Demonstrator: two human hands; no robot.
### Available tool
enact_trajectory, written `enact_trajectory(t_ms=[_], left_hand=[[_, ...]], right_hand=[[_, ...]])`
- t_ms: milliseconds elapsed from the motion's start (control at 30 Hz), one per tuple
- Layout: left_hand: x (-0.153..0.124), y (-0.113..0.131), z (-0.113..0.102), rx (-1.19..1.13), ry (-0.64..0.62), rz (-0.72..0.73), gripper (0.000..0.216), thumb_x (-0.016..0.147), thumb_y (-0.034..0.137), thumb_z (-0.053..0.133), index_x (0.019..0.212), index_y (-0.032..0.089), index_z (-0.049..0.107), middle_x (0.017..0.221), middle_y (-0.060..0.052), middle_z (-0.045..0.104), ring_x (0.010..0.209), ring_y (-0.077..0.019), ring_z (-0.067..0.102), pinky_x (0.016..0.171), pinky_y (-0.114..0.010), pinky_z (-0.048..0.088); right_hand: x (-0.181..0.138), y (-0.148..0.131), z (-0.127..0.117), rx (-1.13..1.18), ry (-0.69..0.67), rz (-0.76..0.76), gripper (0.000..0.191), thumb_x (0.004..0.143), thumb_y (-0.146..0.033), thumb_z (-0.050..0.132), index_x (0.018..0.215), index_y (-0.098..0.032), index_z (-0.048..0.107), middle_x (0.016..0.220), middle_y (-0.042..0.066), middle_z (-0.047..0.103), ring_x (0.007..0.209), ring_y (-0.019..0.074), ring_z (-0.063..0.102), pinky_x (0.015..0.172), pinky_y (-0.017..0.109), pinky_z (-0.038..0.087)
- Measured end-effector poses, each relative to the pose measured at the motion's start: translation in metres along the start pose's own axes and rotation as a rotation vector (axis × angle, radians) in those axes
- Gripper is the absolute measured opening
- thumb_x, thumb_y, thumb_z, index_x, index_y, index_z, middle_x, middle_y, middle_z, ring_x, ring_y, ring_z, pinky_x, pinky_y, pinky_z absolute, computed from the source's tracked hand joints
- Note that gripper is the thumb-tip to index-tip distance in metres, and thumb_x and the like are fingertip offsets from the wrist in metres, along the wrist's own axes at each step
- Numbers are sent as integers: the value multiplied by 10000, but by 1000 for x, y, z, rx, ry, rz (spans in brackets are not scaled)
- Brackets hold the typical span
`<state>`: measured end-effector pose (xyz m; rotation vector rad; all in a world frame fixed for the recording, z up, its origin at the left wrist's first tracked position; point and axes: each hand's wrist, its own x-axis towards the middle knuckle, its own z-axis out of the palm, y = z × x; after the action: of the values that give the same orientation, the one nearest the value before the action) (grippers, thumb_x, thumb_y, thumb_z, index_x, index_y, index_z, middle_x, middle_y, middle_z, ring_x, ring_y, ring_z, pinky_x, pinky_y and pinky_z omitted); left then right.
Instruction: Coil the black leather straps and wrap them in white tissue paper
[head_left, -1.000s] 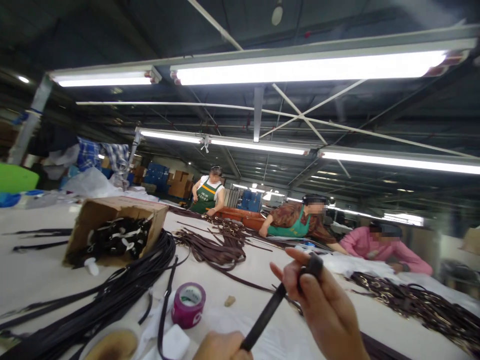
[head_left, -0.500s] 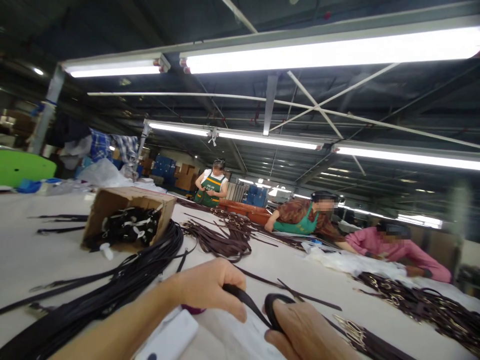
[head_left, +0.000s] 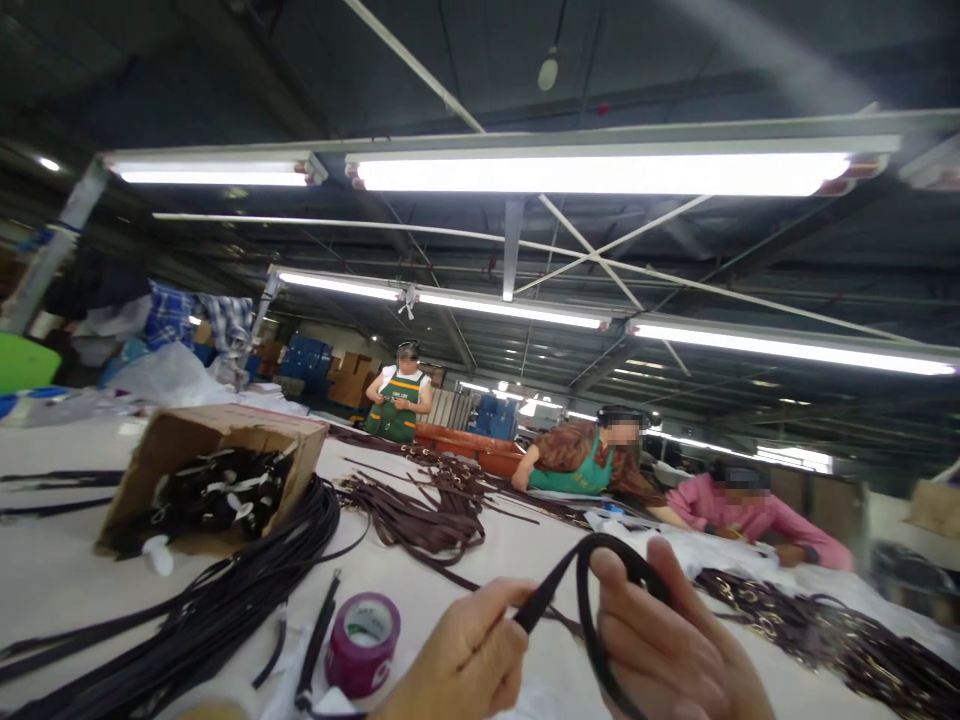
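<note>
Hands at the bottom edge share a black strap point(head_left: 577, 575): the left hand point(head_left: 465, 665) pinches one end, the right hand point(head_left: 671, 650) curls round its loop. Beside them on the surface point(head_left: 60, 570) stands a purple tape roll point(head_left: 362, 643); farther off, black cords point(head_left: 225, 600), a cardboard box point(head_left: 206, 475), brown straps point(head_left: 427, 510), three seated workers.

A narrow black strap point(head_left: 577, 575) curves in a loop at the lower centre of the frame, raised above the tabletop point(head_left: 67, 570). One end runs down and left, pinched at about the frame's lower middle by the left hand point(head_left: 461, 665). The loop arches up and over to the right, then drops between the fingers point(head_left: 634, 610) of the right hand point(head_left: 675, 660), towards the bottom edge.
</note>
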<state>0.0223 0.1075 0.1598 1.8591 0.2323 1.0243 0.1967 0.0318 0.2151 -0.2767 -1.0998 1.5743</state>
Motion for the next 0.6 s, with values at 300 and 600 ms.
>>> enact_trajectory(t_ms=[300, 600], left_hand=[[8, -18, -11, 1185, 401, 169, 389, 941, 208, 402, 1304, 215, 542, 1006, -114, 722, 785, -245, 701, 648, -271, 503], [-3, -4, -2, 726, 241, 78, 316, 980, 347, 318, 894, 212, 590, 662, -14, 587, 558, -149, 542, 511, -221, 370]], right_hand=[[20, -8, 44, 137, -175, -159, 311, 900, -285, 676, 1112, -60, 641, 652, -96, 433, 497, 20, 418, 634, 100, 540], [47, -5, 34, -429, -12, -589, 230, 902, -376, 657, 1061, -210, 678, 695, -51, 547, 607, 84, 488, 904, 349, 563]])
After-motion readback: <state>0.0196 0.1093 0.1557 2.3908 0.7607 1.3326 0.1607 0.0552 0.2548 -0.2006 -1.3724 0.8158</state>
